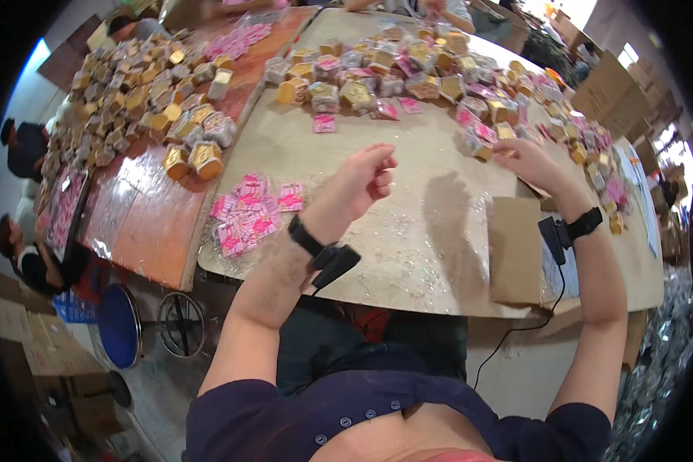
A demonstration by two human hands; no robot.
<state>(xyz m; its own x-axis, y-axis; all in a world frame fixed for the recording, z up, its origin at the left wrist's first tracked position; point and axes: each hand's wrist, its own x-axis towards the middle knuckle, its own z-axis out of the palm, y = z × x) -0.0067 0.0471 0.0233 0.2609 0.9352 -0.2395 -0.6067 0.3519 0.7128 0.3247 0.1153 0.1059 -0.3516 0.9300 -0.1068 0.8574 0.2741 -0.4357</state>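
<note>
Up close, my left hand [360, 183] curls loosely shut, seemingly empty, above the pale wooden tabletop [408, 254]; my right hand [525, 160] spreads open, fingertips touching a gold-and-pink wrapped box [481, 141] far right

Bare stretch of the pale desk [408, 223] lies open between the two raised forearms, from the near edge up to the heap of wrapped packets [408, 73] across the far side. Left flank: a cluster of pink sachets [246, 212] sits near the desk's left edge, just left of the left hand [362, 181]. Right flank: a flat cardboard piece [514, 250] lies below the right hand [527, 162], which touches the heap's right end. More packets line the right rim.
</note>
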